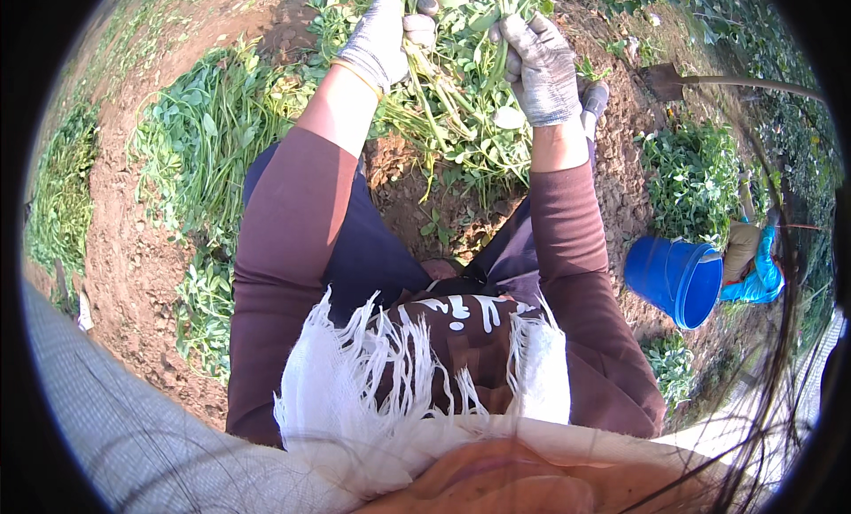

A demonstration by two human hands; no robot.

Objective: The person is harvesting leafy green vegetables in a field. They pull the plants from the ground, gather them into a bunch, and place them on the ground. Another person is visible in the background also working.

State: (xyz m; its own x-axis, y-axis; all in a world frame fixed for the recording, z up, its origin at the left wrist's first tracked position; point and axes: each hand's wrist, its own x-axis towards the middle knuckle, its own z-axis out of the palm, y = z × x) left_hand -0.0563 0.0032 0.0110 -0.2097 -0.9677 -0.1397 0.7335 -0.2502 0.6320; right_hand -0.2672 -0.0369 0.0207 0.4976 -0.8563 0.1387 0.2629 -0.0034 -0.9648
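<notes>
My left hand (389,38), in a grey-and-white knit work glove, is closed around a few plant stems (425,101) near the top of the view. Their pale lower ends trail down over the pile below. Opposite it, my right hand (540,65) wears a soiled glove of the same kind and pinches a green leafy stem (502,55) between thumb and fingers. Under and between both hands lies a heap of uprooted leafy plants (479,141), spread on the soil before my bent knees. The tops of the held stems run out of view.
Cut plants (206,121) lie heaped at my left. On the right are a tipped blue bucket (651,271), a leafy clump (691,175) and a long-handled digging tool (665,81). Another person (754,268) in a blue top bends beyond the bucket. Bare soil (126,248) runs along the left.
</notes>
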